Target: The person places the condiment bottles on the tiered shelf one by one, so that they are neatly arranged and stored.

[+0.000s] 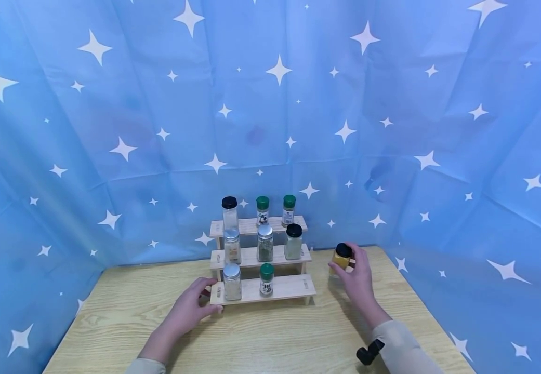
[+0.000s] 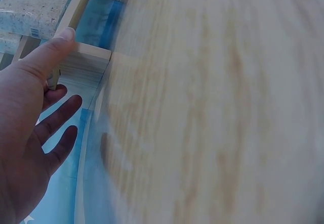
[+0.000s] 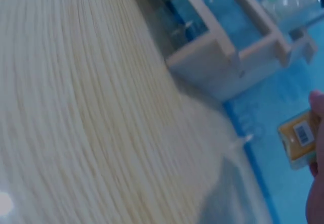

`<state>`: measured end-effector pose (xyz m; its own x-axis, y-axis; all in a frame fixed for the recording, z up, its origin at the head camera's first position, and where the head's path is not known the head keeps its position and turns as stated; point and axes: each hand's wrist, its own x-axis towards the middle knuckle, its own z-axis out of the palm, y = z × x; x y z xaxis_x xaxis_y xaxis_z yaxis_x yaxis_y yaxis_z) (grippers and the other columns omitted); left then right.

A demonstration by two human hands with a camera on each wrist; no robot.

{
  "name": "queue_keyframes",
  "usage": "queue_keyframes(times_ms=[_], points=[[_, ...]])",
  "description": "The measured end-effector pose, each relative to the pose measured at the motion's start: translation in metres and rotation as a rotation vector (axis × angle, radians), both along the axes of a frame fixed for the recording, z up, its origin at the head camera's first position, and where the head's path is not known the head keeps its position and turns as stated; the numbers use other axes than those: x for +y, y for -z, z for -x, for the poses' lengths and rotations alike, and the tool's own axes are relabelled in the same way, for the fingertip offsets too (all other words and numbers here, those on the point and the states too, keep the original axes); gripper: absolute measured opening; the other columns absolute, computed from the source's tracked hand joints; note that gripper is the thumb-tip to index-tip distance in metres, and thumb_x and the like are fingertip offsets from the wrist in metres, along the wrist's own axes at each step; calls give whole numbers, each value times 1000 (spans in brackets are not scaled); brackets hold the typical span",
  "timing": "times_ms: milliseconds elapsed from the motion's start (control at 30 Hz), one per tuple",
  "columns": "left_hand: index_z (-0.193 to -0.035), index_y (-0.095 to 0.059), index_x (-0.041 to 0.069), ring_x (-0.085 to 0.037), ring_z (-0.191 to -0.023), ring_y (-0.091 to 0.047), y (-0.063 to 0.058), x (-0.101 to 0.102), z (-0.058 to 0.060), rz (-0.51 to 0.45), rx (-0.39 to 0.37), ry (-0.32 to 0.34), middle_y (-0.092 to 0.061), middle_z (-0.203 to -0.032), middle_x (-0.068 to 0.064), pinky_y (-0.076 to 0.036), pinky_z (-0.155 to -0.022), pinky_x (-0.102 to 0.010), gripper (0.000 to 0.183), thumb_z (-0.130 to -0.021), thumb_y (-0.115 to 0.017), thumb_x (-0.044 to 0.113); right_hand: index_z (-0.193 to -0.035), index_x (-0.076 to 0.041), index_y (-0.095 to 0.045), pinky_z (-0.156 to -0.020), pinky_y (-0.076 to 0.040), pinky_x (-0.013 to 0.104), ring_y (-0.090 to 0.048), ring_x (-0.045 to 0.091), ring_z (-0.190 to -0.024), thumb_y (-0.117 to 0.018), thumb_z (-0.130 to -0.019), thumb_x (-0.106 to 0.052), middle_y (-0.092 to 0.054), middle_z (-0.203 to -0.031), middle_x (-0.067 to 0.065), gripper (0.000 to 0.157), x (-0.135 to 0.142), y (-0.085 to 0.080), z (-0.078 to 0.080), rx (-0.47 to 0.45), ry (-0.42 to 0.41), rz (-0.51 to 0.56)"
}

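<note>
A three-step wooden spice rack [image 1: 270,289] carries several spice jars. At its lower left end my left hand [image 1: 192,307] pinches the bottom step, thumb along the front edge and index finger behind; the other fingers [image 2: 63,115] are spread loosely. To the right of the rack, my right hand [image 1: 358,274] holds a black-lidded jar of yellow spice [image 1: 342,255] between thumb and fingers. In the right wrist view, a barcode label shows on that spice jar [image 3: 299,138], and the hand is mostly cut off at the frame's edge.
On the bottom step stand a silver-lidded jar [image 1: 232,283] and a small green-capped jar [image 1: 266,280]. Two silver-lidded jars and a black-lidded jar [image 1: 293,242] fill the middle step. Behind the wooden table [image 1: 270,340] hangs a blue star-patterned curtain [image 1: 251,135].
</note>
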<state>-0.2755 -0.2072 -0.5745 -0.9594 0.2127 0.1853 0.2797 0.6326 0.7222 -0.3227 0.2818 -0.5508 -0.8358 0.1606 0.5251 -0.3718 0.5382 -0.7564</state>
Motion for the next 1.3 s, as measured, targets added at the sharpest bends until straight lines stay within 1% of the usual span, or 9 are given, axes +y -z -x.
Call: queue_keyframes(times_ms=[167,333,500,600,767,900,1067,1167,1300], points=[[-148,-66,15,-16,-114,-67,0,0,-1,-3,7,2,-65,-140,4,-60,-100,-51,68,-89,-96,29,-154,-7,-53,-92,-50,11,-62,31,-120,-94,-90,-7,-57,-142,16,76,-16,-12,-10,26,-54,-4],[-149,-65,14,-17,-115,-68,-1,0,-2,6,10,9,-65,-140,4,-61,-98,-50,68,-90,-96,28,-151,-6,-55,-94,-49,10,-59,25,-123,-95,-88,-4,-59,-142,14,75,-30,-19,-19,50,-112,-13],[-149,-65,16,-15,-115,-67,0,0,-1,4,-2,0,-65,-140,6,-60,-99,-49,68,-90,-96,27,-149,-5,-56,-95,-54,16,-61,24,-121,-96,-85,-2,-61,-138,14,75,-43,-23,-23,82,-156,-33],[-149,-65,16,-15,-115,-66,0,0,0,0,-5,-5,-65,-140,6,-59,-100,-49,68,-89,-96,27,-149,-5,-56,-94,-58,21,-63,26,-119,-97,-84,-1,-62,-138,14,77,-49,-24,-26,88,-180,-39],[-148,-65,17,-14,-116,-66,1,0,1,7,-11,-8,-65,-140,6,-59,-101,-49,68,-89,-96,29,-150,-5,-53,-95,-60,25,-66,29,-118,-97,-83,0,-61,-141,15,80,-59,-23,-29,76,-218,-55],[-149,-65,17,-14,-116,-66,1,0,2,11,-18,-14,-65,-139,6,-59,-101,-49,69,-89,-97,30,-150,-8,-53,-96,-62,30,-66,31,-123,-97,-83,-1,-61,-143,14,80,-66,-23,-32,56,-250,-68],[-149,-65,16,-15,-116,-66,-1,1,1,4,-20,-9,-65,-140,5,-59,-100,-49,69,-89,-96,30,-151,-6,-54,-100,-63,37,-65,31,-129,-97,-84,-5,-61,-145,11,80,-75,-22,-34,10,-270,-73],[-149,-65,16,-15,-116,-66,-1,1,0,2,-22,-7,-65,-140,5,-59,-101,-49,69,-89,-96,30,-151,-4,-53,-100,-63,40,-65,31,-129,-97,-84,-5,-60,-146,10,81,-80,-20,-34,8,-286,-81],[-149,-65,16,-15,-116,-66,-2,1,0,3,-24,-5,-65,-139,5,-59,-100,-50,69,-89,-96,30,-150,-7,-55,-99,-64,39,-66,31,-128,-98,-83,-7,-61,-145,10,80,-87,-19,-34,15,-307,-92]])
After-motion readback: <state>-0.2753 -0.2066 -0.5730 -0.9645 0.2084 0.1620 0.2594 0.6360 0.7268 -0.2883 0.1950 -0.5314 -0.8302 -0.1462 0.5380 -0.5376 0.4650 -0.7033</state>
